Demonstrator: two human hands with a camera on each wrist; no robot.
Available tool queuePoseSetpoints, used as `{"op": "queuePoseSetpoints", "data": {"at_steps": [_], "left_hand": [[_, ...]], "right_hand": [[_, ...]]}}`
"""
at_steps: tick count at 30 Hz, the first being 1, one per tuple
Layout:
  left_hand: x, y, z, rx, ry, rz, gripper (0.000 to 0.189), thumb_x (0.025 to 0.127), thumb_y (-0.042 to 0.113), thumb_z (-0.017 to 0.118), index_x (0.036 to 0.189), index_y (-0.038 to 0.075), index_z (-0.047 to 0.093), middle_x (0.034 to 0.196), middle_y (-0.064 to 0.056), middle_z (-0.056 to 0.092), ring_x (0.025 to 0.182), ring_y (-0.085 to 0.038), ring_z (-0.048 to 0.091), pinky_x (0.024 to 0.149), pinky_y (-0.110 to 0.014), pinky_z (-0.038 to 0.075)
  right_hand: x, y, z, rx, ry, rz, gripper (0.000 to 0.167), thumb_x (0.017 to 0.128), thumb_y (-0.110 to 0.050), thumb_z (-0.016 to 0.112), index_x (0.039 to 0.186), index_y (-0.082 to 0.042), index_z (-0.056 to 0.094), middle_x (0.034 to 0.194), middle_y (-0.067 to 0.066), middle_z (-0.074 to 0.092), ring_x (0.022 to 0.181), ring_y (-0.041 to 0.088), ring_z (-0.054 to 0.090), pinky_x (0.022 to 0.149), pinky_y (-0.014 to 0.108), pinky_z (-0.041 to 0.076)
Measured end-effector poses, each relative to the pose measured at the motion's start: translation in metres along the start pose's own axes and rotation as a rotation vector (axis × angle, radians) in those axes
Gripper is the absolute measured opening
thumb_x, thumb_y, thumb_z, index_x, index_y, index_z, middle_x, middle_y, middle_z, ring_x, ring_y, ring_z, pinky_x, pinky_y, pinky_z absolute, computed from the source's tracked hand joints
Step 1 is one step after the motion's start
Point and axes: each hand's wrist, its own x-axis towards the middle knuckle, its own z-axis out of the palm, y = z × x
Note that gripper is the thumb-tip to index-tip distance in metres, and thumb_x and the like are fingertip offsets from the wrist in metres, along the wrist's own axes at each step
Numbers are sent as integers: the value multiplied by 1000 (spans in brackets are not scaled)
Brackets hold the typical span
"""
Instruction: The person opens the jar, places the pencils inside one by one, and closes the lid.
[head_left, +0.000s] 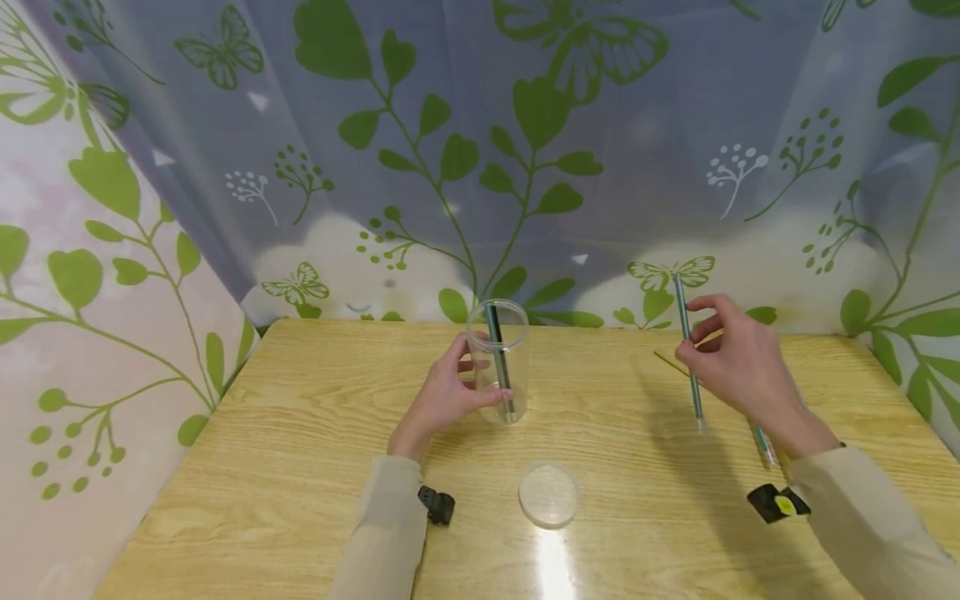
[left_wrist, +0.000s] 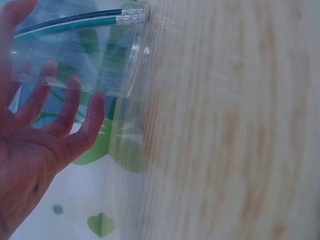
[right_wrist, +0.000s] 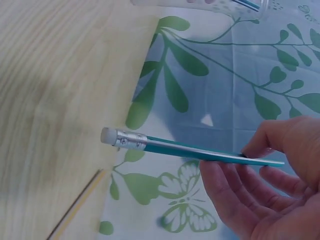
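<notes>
My left hand (head_left: pixel 442 396) grips a clear plastic cup (head_left: pixel 519 362) upright on the table, fingers behind it and thumb across its front. Inside lean two pencils (left_wrist: pixel 92 22), eraser ends at the bottom; in the left wrist view one is teal and the other darker. Off to the right, my right hand (head_left: pixel 738 358) pinches a teal pencil (right_wrist: pixel 185 150) between thumb and fingertips. That pencil stands nearly upright, its white eraser (right_wrist: pixel 107 135) pointing down. A thin yellow pencil (head_left: pixel 667 360) lies on the table behind the right hand, partly hidden by it.
A round clear lid (head_left: pixel 549 496) lies flat on the wooden table (head_left: pixel 300 467), in front of the cup. Another teal pencil (head_left: pixel 765 446) lies beneath the right wrist, mostly covered. A leaf-patterned curtain (head_left: pixel 420 233) hangs along the table's back edge.
</notes>
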Motion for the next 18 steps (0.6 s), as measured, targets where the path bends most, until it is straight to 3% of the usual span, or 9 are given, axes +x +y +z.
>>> {"op": "queuePoseSetpoints", "data": {"at_steps": [11, 18], "left_hand": [[2, -1, 0, 6, 0, 5, 78, 77, 29, 92, 140, 38, 48, 141, 2, 52, 131, -29, 57, 105, -50, 53], [2, -3, 0, 6, 3, 2, 79, 76, 30, 93, 140, 40, 47, 141, 2, 51, 132, -28, 57, 104, -50, 54]], "right_hand": [[8, -25, -7, -3, 68, -49, 52, 89, -11, 65, 139, -7, 52, 97, 13, 70, 83, 33, 75, 64, 27, 49], [13, -44, -11, 50, 81, -59, 53, 89, -10, 65, 141, -10, 52, 100, 12, 69, 87, 31, 75, 66, 24, 50]]}}
